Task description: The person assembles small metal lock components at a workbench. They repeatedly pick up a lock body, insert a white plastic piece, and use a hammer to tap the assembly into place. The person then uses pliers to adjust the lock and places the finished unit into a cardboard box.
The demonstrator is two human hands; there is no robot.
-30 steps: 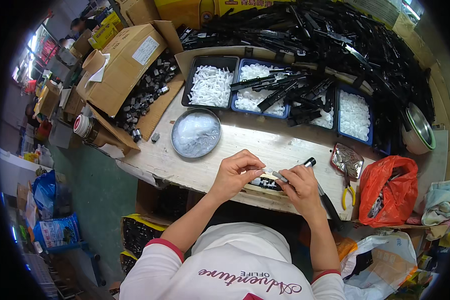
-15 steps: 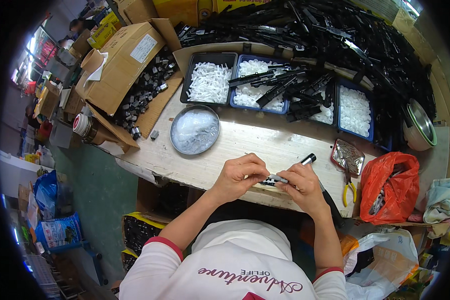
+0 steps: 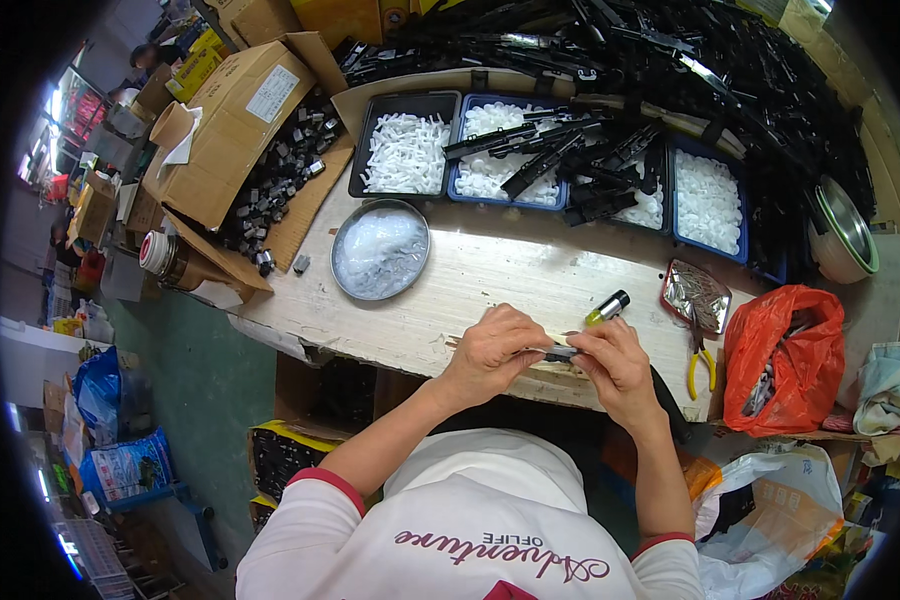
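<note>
My left hand (image 3: 490,350) and my right hand (image 3: 617,362) meet at the near edge of the wooden bench (image 3: 490,280). Between their fingertips they hold a small black part (image 3: 558,353); most of it is hidden by the fingers. A small yellow-green bottle with a black cap (image 3: 607,308) lies on the bench just beyond my right hand. A round metal dish of whitish bits (image 3: 380,250) sits farther left on the bench.
Trays of white clips (image 3: 406,150) (image 3: 708,200) and long black parts (image 3: 570,165) line the back. A cardboard box (image 3: 235,125), a metal tray (image 3: 697,295), yellow-handled pliers (image 3: 698,365), an orange bag (image 3: 780,355) and a metal bowl (image 3: 845,225) stand around.
Both hands stayed at the bench's near edge with the small part; the fingers shifted slightly around it. The bottle has not moved.
</note>
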